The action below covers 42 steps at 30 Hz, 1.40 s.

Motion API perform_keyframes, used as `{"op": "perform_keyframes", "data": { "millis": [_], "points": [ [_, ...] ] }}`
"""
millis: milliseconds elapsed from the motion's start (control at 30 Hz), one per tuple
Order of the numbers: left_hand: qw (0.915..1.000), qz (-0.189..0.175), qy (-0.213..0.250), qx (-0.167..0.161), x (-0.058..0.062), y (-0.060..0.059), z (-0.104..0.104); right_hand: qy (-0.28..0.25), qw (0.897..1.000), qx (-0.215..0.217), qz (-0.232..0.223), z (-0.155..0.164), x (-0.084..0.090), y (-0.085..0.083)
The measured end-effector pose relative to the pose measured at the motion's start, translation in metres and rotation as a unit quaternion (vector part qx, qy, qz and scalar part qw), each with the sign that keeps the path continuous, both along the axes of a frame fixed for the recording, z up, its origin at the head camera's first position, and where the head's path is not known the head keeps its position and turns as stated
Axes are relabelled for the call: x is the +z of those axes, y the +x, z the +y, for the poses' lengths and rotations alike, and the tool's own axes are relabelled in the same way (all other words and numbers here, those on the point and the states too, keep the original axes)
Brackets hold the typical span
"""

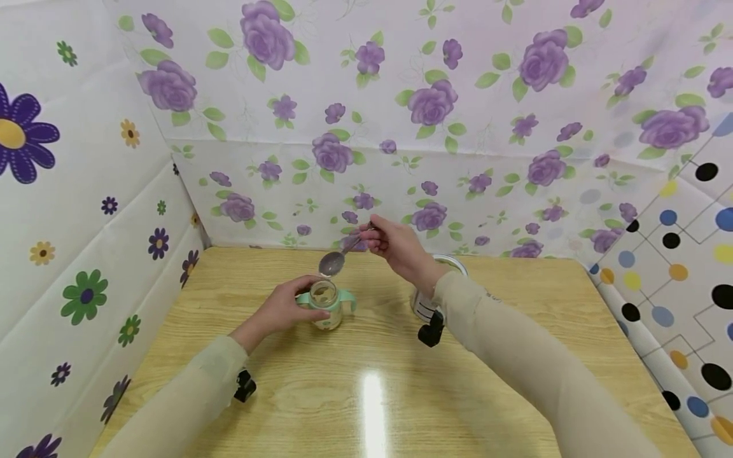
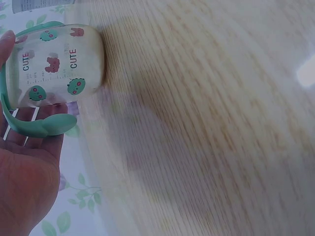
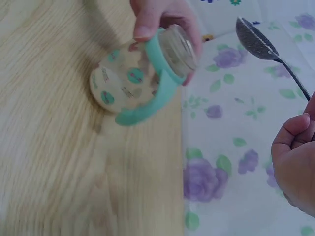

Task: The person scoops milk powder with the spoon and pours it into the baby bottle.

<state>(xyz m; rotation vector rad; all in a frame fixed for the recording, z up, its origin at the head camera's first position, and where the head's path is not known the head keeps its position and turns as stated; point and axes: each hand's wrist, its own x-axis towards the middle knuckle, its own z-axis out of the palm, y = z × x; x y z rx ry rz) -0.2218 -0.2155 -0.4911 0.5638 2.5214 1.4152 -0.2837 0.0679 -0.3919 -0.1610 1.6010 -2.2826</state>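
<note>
A small clear baby bottle [image 1: 324, 306] with mint-green handles and cartoon prints stands on the wooden table [image 1: 372, 394], its mouth uncovered. My left hand [image 1: 286, 308] grips it around the neck and side; the left wrist view shows the bottle [image 2: 56, 61] against my fingers [image 2: 29, 147]. My right hand [image 1: 395, 245] pinches the handle of a metal spoon [image 1: 338, 259], whose bowl hangs just above the bottle's mouth. In the right wrist view, the spoon [image 3: 258, 42] is right of the bottle [image 3: 142, 73], and my right hand [image 3: 295, 157] is at the frame's edge.
A round container [image 1: 438, 299] with a white rim stands behind my right forearm, mostly hidden. Floral and dotted sheets [image 1: 401, 127] wall the table on three sides. Bare wood lies in front of the bottle toward me.
</note>
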Motion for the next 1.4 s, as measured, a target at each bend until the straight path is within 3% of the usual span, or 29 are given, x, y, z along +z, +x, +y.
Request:
{"op": "perform_keyframes", "data": {
  "millis": [333, 600, 833, 1167, 1300, 1400],
  "points": [
    [1.0, -0.007, -0.004, -0.001, 0.004, 0.002, -0.003, -0.046, 0.996, -0.07, -0.038, 0.077, 0.019, -0.005],
    [0.9998, -0.003, -0.018, 0.002, 0.005, 0.002, -0.008, -0.058, 0.992, -0.105, -0.047, 0.156, 0.017, -0.001],
    [0.9996, 0.003, -0.029, 0.002, 0.007, 0.005, -0.009, -0.024, 0.992, -0.112, -0.044, 0.194, 0.0, 0.009],
    [0.9989, 0.008, -0.045, -0.008, 0.009, 0.002, -0.006, 0.02, 0.991, -0.12, -0.053, 0.209, -0.036, 0.017],
    [0.9982, 0.032, -0.049, -0.015, 0.019, -0.001, -0.005, 0.037, 0.99, -0.125, -0.047, 0.213, -0.045, 0.019],
    [0.997, 0.055, -0.05, -0.022, 0.036, -0.004, 0.001, 0.045, 0.99, -0.13, -0.036, 0.216, -0.05, 0.02]
  ]
}}
